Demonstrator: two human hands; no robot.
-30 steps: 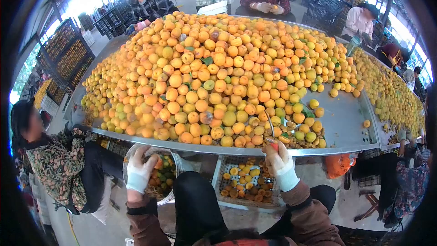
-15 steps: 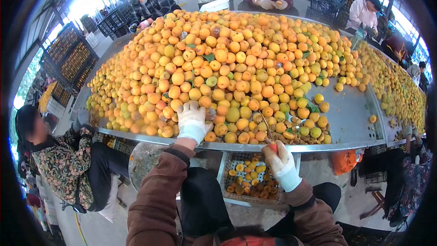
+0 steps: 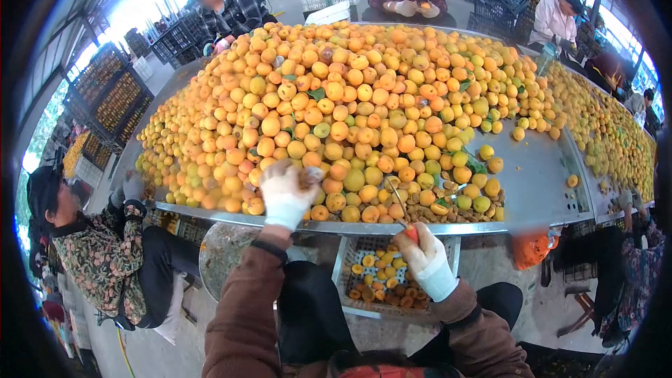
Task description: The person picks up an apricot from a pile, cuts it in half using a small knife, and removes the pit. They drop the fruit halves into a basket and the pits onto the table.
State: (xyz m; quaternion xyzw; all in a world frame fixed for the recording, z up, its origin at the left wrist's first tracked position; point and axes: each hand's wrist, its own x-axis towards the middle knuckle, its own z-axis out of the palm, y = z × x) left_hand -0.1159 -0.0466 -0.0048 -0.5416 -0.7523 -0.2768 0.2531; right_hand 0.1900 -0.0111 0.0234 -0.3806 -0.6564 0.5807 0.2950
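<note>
A heap of orange-yellow apricots (image 3: 350, 112) covers much of the metal table in front of me. My left hand (image 3: 285, 194), in a white glove, is at the heap's near edge, its fingers curled round a brownish apricot (image 3: 310, 177), somewhat blurred. My gloved right hand (image 3: 425, 259) is closed on the red handle of a thin metal tool (image 3: 399, 203), whose slender shaft points up toward the fruit. Below the table edge, between my hands, a white crate (image 3: 341, 266) holds halved apricots (image 3: 385, 273).
The metal table's rim (image 3: 336, 227) runs across in front of me. Pits and scraps (image 3: 448, 199) lie near it. A person in a floral jacket (image 3: 105, 259) sits at left; others work across the table and at right. An orange bag (image 3: 533, 246) hangs below.
My left hand has shifted slightly left and closed its fingers round the brownish apricot. My right hand has moved slightly left and down with the tool.
</note>
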